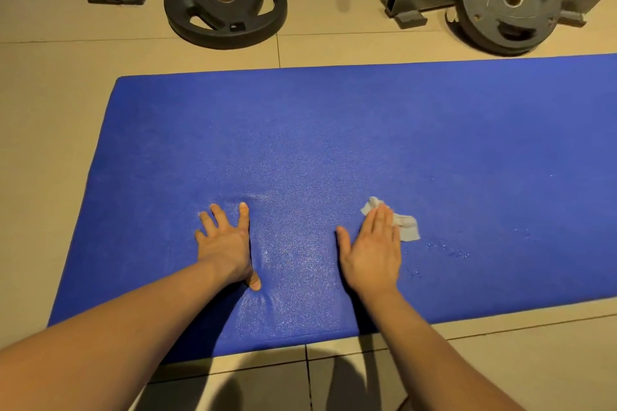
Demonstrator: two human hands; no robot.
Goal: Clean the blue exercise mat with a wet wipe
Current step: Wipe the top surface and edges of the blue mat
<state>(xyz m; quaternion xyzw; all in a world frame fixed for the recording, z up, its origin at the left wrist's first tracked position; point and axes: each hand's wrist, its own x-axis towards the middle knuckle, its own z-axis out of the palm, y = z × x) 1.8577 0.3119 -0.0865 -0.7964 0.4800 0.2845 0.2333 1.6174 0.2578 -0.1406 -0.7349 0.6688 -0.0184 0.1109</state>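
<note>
Reaching in from the near edge, both bare arms stretch onto the blue exercise mat [367, 130], which lies flat on the tiled floor [50, 110]. The left hand [225, 242] rests palm down with its fingers [244, 215] splayed and straight, holding nothing; its thumb digs into the soft foam and puckers it into small creases. The right hand [372, 253] also lies flat, fingers [379, 220] straight and close together, thumb spread out to the left. The mat's surface is finely pebbled and glistens with damp patches around both hands. The wet wipe [405, 227], a crumpled greyish-white scrap, is pinned under the right fingers, poking out past the fingertips and beside the little finger. Beyond the mat, a black weight plate [225, 5] lies flat.
</note>
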